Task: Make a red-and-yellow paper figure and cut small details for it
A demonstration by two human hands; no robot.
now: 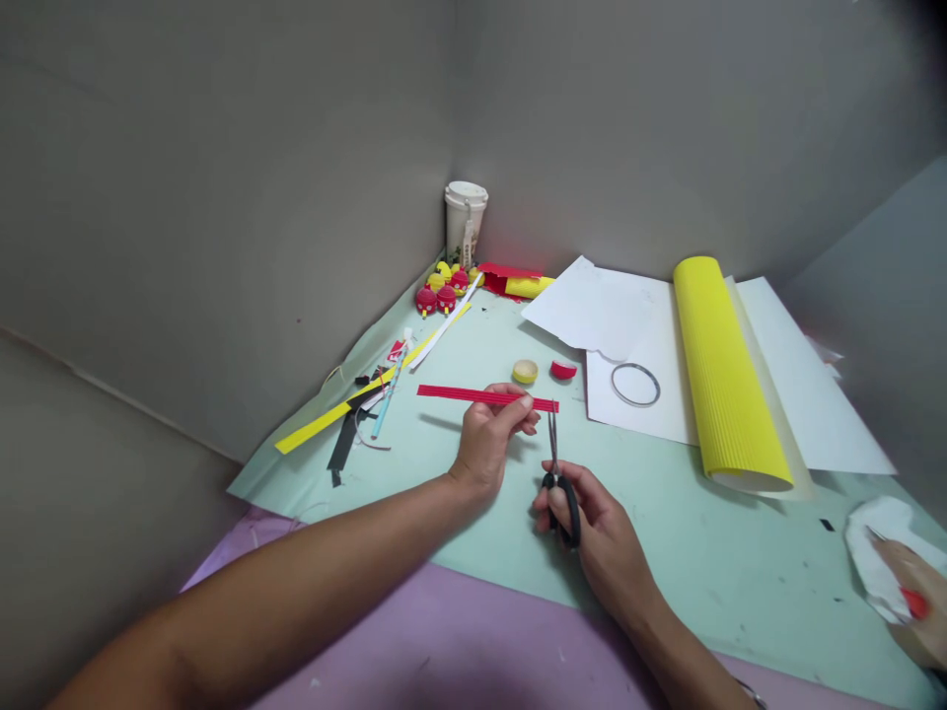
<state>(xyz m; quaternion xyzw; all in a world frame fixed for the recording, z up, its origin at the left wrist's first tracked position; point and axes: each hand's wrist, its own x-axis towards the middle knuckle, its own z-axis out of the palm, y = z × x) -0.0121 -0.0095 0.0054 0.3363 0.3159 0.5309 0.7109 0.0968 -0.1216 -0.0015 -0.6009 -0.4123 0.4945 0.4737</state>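
Between thumb and fingers, my left hand [492, 434] pinches a red corrugated paper strip [451, 393] held level above the table. Black-handled scissors [563, 503] are in my right hand [592, 518], blades pointing away from me. Their tips meet the strip close to its right end. Just beyond the strip lie a small yellow cup-shaped piece [525, 372] with a pale inside and a small red rounded piece [563, 370].
A yellow corrugated roll [729, 385] lies on white sheets [643, 306] at right, beside a metal ring [635, 385]. Strips and a blue pen-like stick [388, 402] lie left. Small red and yellow figures [446, 299] sit by a cup [466, 222]. Another person's hand [913, 582] is at lower right.
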